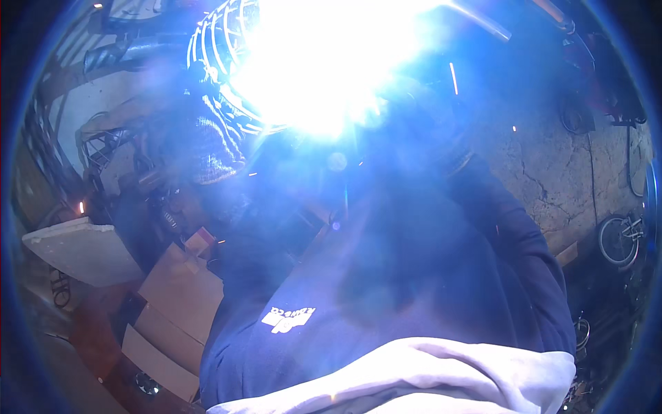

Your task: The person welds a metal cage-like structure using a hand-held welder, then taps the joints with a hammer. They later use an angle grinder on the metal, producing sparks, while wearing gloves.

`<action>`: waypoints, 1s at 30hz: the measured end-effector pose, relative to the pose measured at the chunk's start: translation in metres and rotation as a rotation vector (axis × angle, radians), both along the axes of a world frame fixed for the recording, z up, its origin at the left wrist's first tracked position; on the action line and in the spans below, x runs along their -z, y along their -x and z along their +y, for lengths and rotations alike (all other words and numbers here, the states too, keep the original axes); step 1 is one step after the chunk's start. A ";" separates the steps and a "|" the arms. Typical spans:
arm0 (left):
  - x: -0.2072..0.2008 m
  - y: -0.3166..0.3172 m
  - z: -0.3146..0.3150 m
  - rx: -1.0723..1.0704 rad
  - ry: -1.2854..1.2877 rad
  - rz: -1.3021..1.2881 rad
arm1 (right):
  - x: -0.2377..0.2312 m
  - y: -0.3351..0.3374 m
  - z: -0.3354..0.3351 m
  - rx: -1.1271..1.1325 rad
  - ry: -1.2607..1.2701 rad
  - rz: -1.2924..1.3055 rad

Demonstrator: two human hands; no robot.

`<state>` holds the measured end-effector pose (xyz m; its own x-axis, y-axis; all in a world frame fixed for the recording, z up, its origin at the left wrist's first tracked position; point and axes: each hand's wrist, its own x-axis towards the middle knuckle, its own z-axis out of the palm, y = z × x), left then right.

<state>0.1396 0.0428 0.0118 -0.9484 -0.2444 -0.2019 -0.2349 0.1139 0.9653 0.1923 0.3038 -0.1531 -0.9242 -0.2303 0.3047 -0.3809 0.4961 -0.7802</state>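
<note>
A blinding white-blue glare (331, 55) fills the top middle, with small orange sparks flying around it. Just left of it, curved metal rings or bars (224, 41) catch the light. Below these bars shows a ribbed grey knit surface (217, 148), seemingly the glove on my left hand; its fingers and anything in them cannot be made out. My right arm, in a dark navy sleeve (527, 241), reaches up toward the glare. My right hand (441, 141) is a dim shape in the blue haze, its fingers hidden along with whatever they may hold.
Cardboard (179, 293) and a pale flat board (83, 252) lie at the left. Toward the right are a cracked grey surface (545, 172) and a small spoked wheel (618, 241). Light cloth (427, 372) bunches at my front, below the navy top. A metal rod (483, 21) slants at upper right.
</note>
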 end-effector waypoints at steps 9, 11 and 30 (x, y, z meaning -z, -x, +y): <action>0.022 0.056 -0.003 0.007 0.044 0.013 | -0.008 0.000 -0.011 0.101 0.090 0.244; 0.006 0.029 0.000 -0.004 0.067 0.011 | -0.010 -0.001 -0.012 0.113 0.124 0.292; 0.023 0.065 -0.015 -0.013 -0.027 -0.050 | 0.020 -0.018 -0.014 0.105 0.497 -0.221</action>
<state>0.0746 0.0281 -0.0111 -0.9339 -0.2503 -0.2552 -0.2838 0.0847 0.9551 0.2105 0.2896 -0.1726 -0.9887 -0.0111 0.1496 -0.1500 0.0740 -0.9859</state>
